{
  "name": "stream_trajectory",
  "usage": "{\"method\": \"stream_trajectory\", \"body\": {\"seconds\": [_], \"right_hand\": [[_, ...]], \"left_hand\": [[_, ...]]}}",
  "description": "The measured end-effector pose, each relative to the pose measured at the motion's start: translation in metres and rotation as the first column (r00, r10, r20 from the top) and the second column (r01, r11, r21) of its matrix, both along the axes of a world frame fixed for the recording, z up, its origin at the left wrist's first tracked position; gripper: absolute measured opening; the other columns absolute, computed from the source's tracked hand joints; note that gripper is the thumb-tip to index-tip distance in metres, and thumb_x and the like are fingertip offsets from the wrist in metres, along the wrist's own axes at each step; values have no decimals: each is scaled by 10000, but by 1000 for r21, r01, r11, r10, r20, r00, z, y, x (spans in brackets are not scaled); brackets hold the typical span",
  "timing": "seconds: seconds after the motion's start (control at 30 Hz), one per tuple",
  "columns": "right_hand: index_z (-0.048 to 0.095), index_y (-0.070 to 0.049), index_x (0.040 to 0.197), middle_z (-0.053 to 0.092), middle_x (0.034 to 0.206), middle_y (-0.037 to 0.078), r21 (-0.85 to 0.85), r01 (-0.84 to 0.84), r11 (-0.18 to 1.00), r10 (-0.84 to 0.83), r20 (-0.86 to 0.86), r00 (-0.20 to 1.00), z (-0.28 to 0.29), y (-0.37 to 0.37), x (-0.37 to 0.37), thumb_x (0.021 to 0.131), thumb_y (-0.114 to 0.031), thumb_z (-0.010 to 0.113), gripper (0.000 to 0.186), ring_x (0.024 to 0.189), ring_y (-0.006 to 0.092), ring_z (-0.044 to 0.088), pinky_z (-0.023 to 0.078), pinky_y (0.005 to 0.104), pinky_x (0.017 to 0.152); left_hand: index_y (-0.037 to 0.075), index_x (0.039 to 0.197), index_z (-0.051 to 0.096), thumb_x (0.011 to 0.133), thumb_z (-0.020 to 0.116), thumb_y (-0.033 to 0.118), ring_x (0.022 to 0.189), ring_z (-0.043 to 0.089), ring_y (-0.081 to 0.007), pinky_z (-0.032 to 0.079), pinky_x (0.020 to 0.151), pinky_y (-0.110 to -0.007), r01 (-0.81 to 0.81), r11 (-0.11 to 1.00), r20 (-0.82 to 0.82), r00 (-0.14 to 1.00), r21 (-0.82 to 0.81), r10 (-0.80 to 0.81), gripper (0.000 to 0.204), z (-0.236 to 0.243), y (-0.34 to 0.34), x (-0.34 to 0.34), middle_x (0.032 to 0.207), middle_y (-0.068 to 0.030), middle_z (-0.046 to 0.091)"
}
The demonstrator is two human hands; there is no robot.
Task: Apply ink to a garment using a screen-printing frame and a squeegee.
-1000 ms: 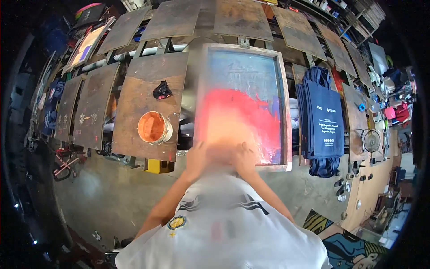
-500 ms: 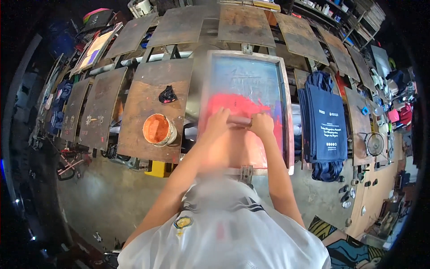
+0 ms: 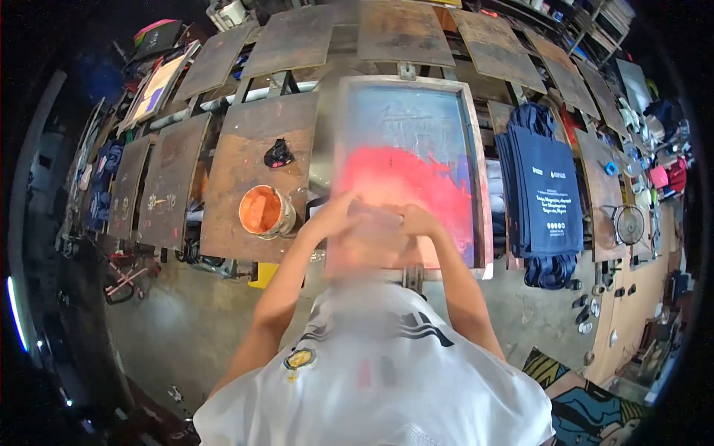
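Note:
A squeegee [image 3: 378, 223], partly blurred, lies across the near half of a framed printing screen [image 3: 480, 186]. My left hand [image 3: 338, 215] is closed around its left end, and my right hand [image 3: 418, 221] grips the right end. Wet pinkish-red ink [image 3: 394, 169] spreads over the mesh beyond my hands, with a ragged edge on the right. Farther up, the mesh is bluish grey. A pale smear hides the screen's left edge and part of the squeegee.
On the brown board to the left stand a bucket of orange ink [image 3: 262, 211] and a crumpled black cloth [image 3: 279, 154]. A stack of navy tote bags [image 3: 547, 193] lies on the right, with a small fan [image 3: 629, 225] beyond. More flat boards [image 3: 405, 33] line the far side.
Both hands have drawn the squeegee toward me, down the screen. More red ink shows beyond it, and my elbows have bent outward.

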State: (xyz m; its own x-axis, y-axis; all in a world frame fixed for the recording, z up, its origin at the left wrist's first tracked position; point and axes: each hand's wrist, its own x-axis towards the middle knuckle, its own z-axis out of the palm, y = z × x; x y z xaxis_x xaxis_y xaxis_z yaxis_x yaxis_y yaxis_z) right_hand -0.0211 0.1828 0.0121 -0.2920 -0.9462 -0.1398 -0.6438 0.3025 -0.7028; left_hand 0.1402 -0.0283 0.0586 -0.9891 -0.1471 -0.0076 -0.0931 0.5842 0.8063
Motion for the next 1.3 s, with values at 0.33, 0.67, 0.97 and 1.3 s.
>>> {"method": "stream_trajectory", "body": {"seconds": [0.33,0.67,0.97,1.3], "right_hand": [[564,-40,1283,697,1027,85,22,288,957,-28,999,18,-8,36,4,728,-241,850,656,891,199,693,569,349,755],[552,-10,1157,649,857,73,-321,123,939,339,807,-484,4,4,33,842,-524,724,627,694,175,626,516,290,598],[371,71,1384,616,751,204,-87,313,946,245,824,-511,149,-10,98,932,-670,444,870,437,189,487,352,277,395],[166,109,1488,598,692,240,-283,3,959,185,617,-765,-13,-7,85,890,-714,479,1064,414,165,521,350,224,317]], "left_hand": [[40,1242,588,1021,548,201,950,583,-67,466,810,-234,-165,849,-140,953,502,269,276,51,1,18,1055,15,643],[11,1168,614,954,628,163,883,591,-84,476,794,-256,-177,923,-49,977,343,206,263,53,16,20,1026,-14,644],[34,1289,526,876,739,126,886,567,-85,479,793,-253,-228,894,-47,963,385,266,473,69,16,14,999,1,589],[44,1193,561,849,771,124,967,543,-80,459,838,-239,-207,898,-173,941,389,291,411,59,16,8,1000,-2,584]]}}
